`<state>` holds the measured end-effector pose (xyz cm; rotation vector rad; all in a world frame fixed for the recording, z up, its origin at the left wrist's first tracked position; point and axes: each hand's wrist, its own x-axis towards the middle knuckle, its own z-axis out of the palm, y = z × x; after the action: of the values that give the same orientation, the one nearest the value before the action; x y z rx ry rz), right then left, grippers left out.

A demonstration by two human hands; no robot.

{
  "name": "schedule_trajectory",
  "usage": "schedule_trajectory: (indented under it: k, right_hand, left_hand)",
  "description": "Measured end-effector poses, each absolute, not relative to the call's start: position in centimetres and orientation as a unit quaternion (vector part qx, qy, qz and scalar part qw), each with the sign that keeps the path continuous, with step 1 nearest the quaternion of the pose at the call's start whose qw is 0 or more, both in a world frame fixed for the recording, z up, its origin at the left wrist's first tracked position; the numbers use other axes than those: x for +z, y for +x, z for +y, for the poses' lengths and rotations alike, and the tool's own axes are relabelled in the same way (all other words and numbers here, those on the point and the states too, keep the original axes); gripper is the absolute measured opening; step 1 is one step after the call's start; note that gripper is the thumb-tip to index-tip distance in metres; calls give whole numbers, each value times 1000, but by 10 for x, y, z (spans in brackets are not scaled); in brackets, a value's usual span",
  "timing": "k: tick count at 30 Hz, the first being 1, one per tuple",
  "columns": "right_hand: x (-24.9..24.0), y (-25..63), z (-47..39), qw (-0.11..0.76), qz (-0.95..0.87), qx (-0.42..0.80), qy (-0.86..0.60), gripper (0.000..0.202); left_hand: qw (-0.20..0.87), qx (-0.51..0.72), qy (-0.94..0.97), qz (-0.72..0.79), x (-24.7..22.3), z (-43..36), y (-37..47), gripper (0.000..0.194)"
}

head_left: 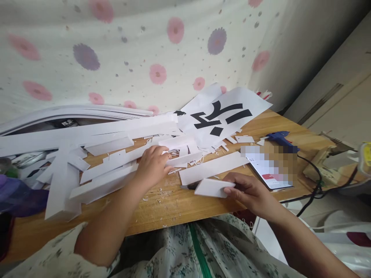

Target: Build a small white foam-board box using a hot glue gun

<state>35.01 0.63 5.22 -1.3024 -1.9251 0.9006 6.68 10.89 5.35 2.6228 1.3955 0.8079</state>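
Note:
My right hand (246, 193) is closed on a small white board piece (213, 188), thumb on top, and holds it tilted above the near edge of the table. Just behind it a longer white strip (211, 168) lies on the wood, with a dark object partly hidden between them. My left hand (153, 163) rests among white cut strips and scraps (185, 159) in the middle. Its thumb is apart from the bent fingers, and I see nothing held in it. Larger white folded lengths (104, 181) lie to its left.
A printed sheet with black characters (223, 116) lies at the back. On the right are a phone (271, 170), a blue glue gun (281, 139) and its black cable (315, 173). Curved white sheets (116, 110) lean by the flowered curtain (130, 46). A purple object (23, 195) stands left.

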Motion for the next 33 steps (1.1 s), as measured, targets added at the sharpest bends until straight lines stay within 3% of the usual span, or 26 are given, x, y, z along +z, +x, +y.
schedule_trajectory:
  k: [5,12,17,24,33]
  right_hand:
    - [42,342,-3,190,-763,321,-528,25]
    - [38,330,29,187,-762,241,-572,23]
    - [34,318,60,248,-733,274,-571,18]
    - [20,316,95,372,-647,284,-602,30]
    - [24,294,30,452,-650,253,-556,27]
  left_hand:
    - [-14,255,866,430,50,117,71,7]
    - [-107,360,821,430,92,56,31,7]
    - [-98,334,834,429,91,3,1,4]
    - [8,253,870,424,63,-35,-4,9]
    - [-18,243,861,447,43,-48,15,15]
